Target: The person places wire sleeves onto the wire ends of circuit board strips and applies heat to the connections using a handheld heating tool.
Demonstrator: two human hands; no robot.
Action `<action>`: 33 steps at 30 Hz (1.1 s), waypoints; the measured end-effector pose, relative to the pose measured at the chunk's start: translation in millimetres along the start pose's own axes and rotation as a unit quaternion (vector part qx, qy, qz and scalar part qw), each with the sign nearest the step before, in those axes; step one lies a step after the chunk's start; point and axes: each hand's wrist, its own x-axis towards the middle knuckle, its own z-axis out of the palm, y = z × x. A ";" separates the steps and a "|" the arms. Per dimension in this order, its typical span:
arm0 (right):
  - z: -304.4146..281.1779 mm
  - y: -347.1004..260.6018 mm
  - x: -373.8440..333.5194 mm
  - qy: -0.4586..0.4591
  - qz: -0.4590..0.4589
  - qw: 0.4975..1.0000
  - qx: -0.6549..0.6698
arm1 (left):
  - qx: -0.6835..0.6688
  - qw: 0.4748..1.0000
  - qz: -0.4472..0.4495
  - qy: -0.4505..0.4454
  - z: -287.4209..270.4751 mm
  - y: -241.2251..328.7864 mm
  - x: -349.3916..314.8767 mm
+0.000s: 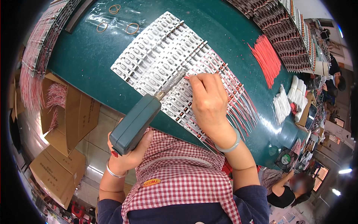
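Observation:
My left hand is closed round the handle of a dark green soldering gun. Its metal barrel points up and right, over a panel of white plastic parts set in close rows on the table. Right at the barrel's tip, my right hand pinches the end of a short red wire above the panel. Most of that wire is hidden by the fingers. Red and white wires trail from the right side of the panel, and some pass beneath my right wrist.
Loose red wires and white wire bundles lie to the right on the green table. Stacked wired panels stand at the far right and far left. Rubber bands lie at the back. Cardboard boxes stand left; a person sits right.

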 end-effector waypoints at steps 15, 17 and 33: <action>1.7 -4.7 -11.2 0.030 0.012 0.998 0.056 | 0.005 1.000 0.002 0.000 -3.0 -3.2 -6.1; 1.9 -4.8 -11.3 0.027 0.008 0.998 0.051 | -0.009 1.000 0.012 0.002 -3.0 -3.5 -7.2; 0.5 -10.2 -6.9 0.005 0.007 1.000 0.012 | -0.010 1.000 0.001 -0.024 -3.0 -2.6 -6.0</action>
